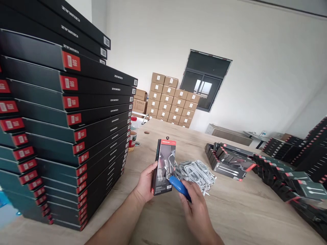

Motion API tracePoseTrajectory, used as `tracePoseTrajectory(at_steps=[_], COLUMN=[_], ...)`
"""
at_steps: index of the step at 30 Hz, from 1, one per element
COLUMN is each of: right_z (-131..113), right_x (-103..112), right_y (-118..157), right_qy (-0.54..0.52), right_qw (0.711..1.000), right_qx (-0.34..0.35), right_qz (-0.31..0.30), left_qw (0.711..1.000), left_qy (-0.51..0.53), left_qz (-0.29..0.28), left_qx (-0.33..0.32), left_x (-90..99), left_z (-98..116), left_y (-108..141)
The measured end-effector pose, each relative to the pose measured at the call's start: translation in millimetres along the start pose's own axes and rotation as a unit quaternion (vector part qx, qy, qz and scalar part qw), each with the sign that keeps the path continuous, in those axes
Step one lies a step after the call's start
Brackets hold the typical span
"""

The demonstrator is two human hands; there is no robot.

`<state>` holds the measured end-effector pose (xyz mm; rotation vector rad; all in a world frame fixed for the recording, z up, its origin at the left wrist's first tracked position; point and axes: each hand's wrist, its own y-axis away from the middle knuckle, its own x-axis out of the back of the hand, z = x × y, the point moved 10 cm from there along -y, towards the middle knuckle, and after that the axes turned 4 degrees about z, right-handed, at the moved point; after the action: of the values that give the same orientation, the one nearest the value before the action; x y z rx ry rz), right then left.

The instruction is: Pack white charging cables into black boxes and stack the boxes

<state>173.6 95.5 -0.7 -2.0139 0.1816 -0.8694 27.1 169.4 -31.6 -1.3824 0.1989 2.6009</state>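
My left hand (146, 182) is closed round the left side of a slim black-and-red retail box (166, 160), held upright and slightly tilted above the table. On its front is a picture of cables, and a small hang tab sticks up from the top. In my right hand (195, 202) is a blue-handled tool (180, 187), its short greyish tip at the lower front of the box. Whether the tip touches the box I cannot tell. Just behind my right hand lies a pile of coiled white cables (198, 173) on the wooden table (163, 221).
Tall stacks of flat black boxes (102, 119) with red labels rise on the left. A bottle (133, 134) with a red cap stands beside them. At the right lie an open carton of retail boxes (227, 166) and rows of more packages (288, 180). Brown cartons (168, 100) are stacked behind.
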Motion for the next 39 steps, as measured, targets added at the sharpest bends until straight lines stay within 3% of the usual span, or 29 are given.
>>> tracePoseTrajectory(at_steps=[20,26,30,35,39], right_z=[1.1,1.9,8.9,19.1,34.4], right_x=[-4.1,-3.1,5.3,16.9,44.3], right_y=[0.9,1.1,-1.8,-4.8,-8.0], right_qy=[-0.012,-0.007,0.006,0.021,0.022], right_qw=[1.000,1.000,0.997,0.993,0.982], right_qx=[-0.015,-0.021,-0.060,-0.092,-0.131], right_qz=[-0.005,0.013,0.051,0.076,0.134], left_qw=[1.000,1.000,0.996,0.990,0.963], left_qy=[-0.017,-0.022,-0.050,-0.056,-0.145], left_qz=[-0.009,0.001,0.041,0.034,0.021], left_qx=[0.012,0.009,0.067,0.124,0.226], left_x=[-7.9,0.9,2.6,-10.3,2.3], left_z=[-0.1,-4.0,-20.1,-35.8,-67.0], left_y=[4.9,0.6,3.0,10.3,21.3])
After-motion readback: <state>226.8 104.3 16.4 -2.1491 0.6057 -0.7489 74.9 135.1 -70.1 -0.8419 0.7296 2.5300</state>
